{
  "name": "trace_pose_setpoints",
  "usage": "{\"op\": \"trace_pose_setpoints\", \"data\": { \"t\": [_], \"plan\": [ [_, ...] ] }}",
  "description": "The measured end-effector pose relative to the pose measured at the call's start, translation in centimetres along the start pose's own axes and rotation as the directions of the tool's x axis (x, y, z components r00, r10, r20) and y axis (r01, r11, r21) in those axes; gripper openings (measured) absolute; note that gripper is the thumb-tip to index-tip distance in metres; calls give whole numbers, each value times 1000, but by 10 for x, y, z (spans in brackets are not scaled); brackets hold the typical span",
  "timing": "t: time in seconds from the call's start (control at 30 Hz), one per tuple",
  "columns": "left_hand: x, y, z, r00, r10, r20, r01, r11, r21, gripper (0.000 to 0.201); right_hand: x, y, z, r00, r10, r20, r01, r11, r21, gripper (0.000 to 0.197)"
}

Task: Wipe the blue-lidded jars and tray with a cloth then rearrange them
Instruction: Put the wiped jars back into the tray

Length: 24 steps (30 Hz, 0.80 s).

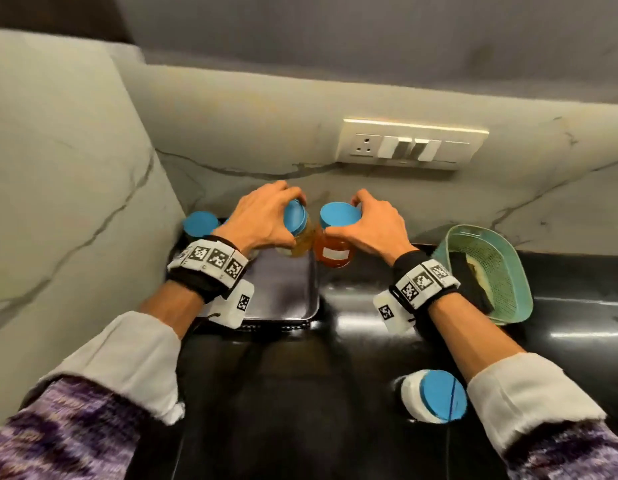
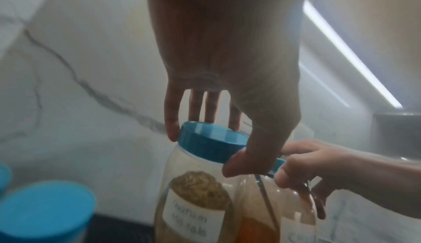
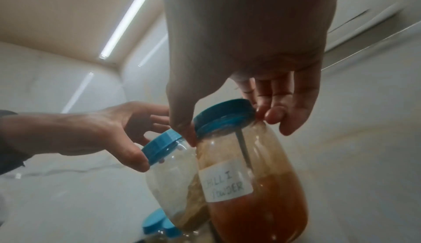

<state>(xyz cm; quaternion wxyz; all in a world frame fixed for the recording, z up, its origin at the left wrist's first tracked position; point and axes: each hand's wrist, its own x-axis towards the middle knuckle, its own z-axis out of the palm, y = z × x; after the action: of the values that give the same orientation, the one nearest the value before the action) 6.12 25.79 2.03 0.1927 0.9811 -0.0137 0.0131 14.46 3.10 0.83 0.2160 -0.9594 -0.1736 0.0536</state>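
My left hand [image 1: 266, 216] grips the blue lid of a clear jar with brownish-yellow spice [image 1: 298, 239], tilted above the far right corner of the dark tray [image 1: 283, 289]. In the left wrist view its fingers [image 2: 170, 126] and thumb curl round that lid [image 2: 212, 138]. My right hand [image 1: 373, 225] grips the lid of the chilli powder jar [image 1: 335, 252], labelled and filled with orange-red powder [image 3: 257, 211], just right of the tray. The two jars touch side by side. Another blue-lidded jar [image 1: 200, 224] stands at the tray's far left. A white jar with a blue lid [image 1: 435, 398] lies near me on the counter.
A green perforated basket [image 1: 487, 271] holding a dark sponge sits on the black counter [image 1: 335, 375] to the right. A marble wall with a switch panel [image 1: 411, 145] rises behind the jars, and another marble wall closes the left side.
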Motion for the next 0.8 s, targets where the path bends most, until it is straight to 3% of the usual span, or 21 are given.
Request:
{"op": "trace_pose_setpoints", "data": {
  "t": [0.17, 0.33, 0.43, 0.63, 0.8],
  "plan": [
    [-41, -65, -22, 981, -185, 50, 178, 976, 126, 67, 0, -81, 57, 990, -29, 137, 25, 999, 31, 79],
    [-53, -112, 15, 946, -306, 103, 271, 926, 261, 61, 1, -119, 145, 978, 59, 201, -79, 993, 89, 93],
    [-54, -128, 40, 933, -336, 129, 296, 920, 258, 55, -4, -128, 176, 972, 121, 201, -151, 978, 144, 90],
    [-62, -149, 58, 928, -355, 117, 317, 914, 253, 64, -15, -140, 208, 977, 130, 172, -160, 972, 174, 107],
    [-68, -148, 54, 924, -360, 124, 313, 904, 291, 72, -21, -140, 202, 975, 104, 199, -149, 962, 228, 102]
  ]
}}
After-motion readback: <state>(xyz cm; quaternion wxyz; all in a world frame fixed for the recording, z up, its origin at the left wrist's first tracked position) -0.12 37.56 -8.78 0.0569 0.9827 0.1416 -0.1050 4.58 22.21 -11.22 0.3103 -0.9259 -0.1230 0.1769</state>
